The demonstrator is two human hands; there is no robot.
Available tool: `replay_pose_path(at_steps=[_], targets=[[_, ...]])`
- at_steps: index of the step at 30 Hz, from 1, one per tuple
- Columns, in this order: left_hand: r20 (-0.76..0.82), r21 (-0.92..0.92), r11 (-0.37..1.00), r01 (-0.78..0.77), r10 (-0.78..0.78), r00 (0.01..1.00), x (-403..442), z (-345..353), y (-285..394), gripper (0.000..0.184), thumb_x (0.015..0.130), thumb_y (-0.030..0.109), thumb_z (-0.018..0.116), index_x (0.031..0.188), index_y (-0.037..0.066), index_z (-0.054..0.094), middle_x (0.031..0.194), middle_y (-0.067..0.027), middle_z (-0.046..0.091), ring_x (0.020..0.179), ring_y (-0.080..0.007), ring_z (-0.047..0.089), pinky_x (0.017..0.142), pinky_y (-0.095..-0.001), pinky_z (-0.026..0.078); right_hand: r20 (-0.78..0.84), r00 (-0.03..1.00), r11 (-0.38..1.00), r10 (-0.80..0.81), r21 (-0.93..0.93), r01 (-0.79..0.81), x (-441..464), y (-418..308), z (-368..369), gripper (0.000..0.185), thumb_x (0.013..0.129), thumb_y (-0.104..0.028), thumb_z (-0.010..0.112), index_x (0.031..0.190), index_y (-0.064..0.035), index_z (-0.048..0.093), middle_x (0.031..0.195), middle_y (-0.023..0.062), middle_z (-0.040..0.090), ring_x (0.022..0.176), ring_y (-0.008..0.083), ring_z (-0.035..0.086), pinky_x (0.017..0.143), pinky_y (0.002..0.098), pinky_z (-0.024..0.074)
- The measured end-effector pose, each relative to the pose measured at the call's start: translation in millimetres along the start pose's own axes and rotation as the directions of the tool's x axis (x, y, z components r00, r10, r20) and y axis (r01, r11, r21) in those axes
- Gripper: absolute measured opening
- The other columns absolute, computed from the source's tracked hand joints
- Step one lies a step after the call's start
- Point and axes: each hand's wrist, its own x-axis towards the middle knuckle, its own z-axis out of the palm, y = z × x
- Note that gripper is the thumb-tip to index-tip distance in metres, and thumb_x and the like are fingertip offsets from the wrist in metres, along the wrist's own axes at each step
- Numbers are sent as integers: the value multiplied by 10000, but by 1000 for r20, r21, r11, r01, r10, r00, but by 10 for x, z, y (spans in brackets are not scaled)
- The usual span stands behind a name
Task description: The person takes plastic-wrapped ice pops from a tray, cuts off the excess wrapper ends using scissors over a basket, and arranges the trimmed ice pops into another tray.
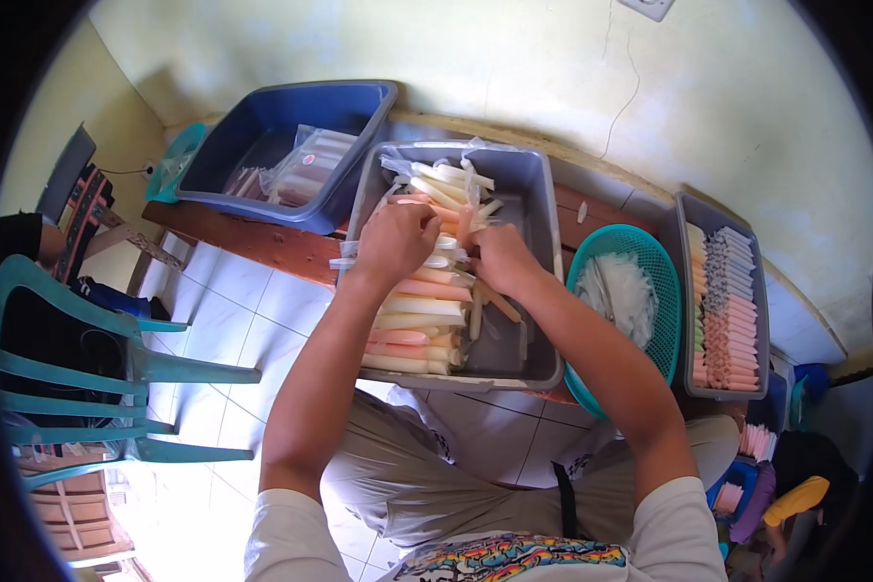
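A grey plastic tub stands before me, stacked with ice pops, long plastic tubes filled cream or orange. My left hand is over the upper part of the stack, its fingers curled closed; what lies in them is hidden. To its right, my right hand is closed, with its fingertips pinching at an orange ice pop that points upward between the hands. Loose plastic ends stick out around the pile. A few ice pops lie askew at the tub's right side.
A blue tub holding packed bags stands left on the wooden bench. At right are a teal basket of clear plastic bags and another grey tub with rows of tied ice pops. A teal chair and other people are nearby.
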Motion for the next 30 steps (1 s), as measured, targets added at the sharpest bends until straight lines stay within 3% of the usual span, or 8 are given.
replay_pose_path(at_steps=[14, 16, 17, 20, 22, 29, 30], targets=[[-55, -50, 996, -78, 75, 996, -47, 129, -99, 201, 1011, 197, 688, 1002, 19, 780, 919, -228, 763, 883, -454, 733, 824, -548, 578, 11, 1000, 981, -9, -191, 11, -14, 116, 183, 139, 846, -100, 786, 951, -24, 838, 884, 252, 772, 858, 459, 762, 898, 526, 625], [-69, -66, 991, -113, 108, 992, -54, 126, -106, 202, 1014, 190, 683, 1001, 11, 775, 922, -232, 760, 889, -455, 728, 830, -546, 573, 106, 994, 975, 36, -220, -12, -38, -9, 67, 172, 937, -61, 660, 944, 21, 811, 949, 280, 784, 939, 444, 794, 864, 531, 658], [-78, -69, 988, -136, 131, 988, -57, 122, -111, 203, 1018, 184, 678, 995, 4, 770, 914, -233, 755, 888, -457, 723, 834, -546, 568, 102, 994, 975, 38, -220, -15, -36, -27, 66, 172, 937, -61, 660, 944, 21, 811, 949, 280, 784, 939, 444, 794, 864, 531, 658], [-83, -71, 985, -159, 153, 985, -66, 135, -108, 205, 1022, 175, 671, 985, -5, 760, 899, -235, 747, 888, -461, 714, 834, -545, 561, 104, 991, 968, 82, -245, -54, -48, -34, 72, 171, 935, -64, 667, 946, 30, 809, 963, 278, 789, 951, 438, 796, 866, 522, 661], [-79, -68, 985, -157, 151, 985, -72, 134, -110, 204, 1023, 171, 669, 981, -8, 757, 892, -235, 743, 889, -462, 710, 830, -544, 559, 132, 991, 954, 29, -301, 12, -87, -35, 40, 148, 903, -62, 709, 953, 31, 812, 988, 272, 796, 967, 440, 798, 875, 522, 661], [-80, -63, 986, -155, 150, 986, -77, 180, -147, 200, 1034, 171, 660, 981, 7, 763, 906, -222, 753, 896, -458, 709, 988, -544, 523, 200, 968, 960, 150, -262, -95, -75, 85, 113, 181, 846, -66, 794, 1000, 23, 829, 1022, 255, 806, 999, 444, 798, 875, 506, 663], [-102, -84, 982, -170, 161, 982, -78, 177, -135, 200, 1037, 171, 656, 982, 12, 765, 913, -217, 757, 898, -458, 708, 1021, -551, 508, 210, 965, 956, 159, -277, -97, -75, 117, 136, 175, 820, -108, 821, 978, -41, 856, 967, 222, 809, 946, 425, 794, 887, 496, 654]])
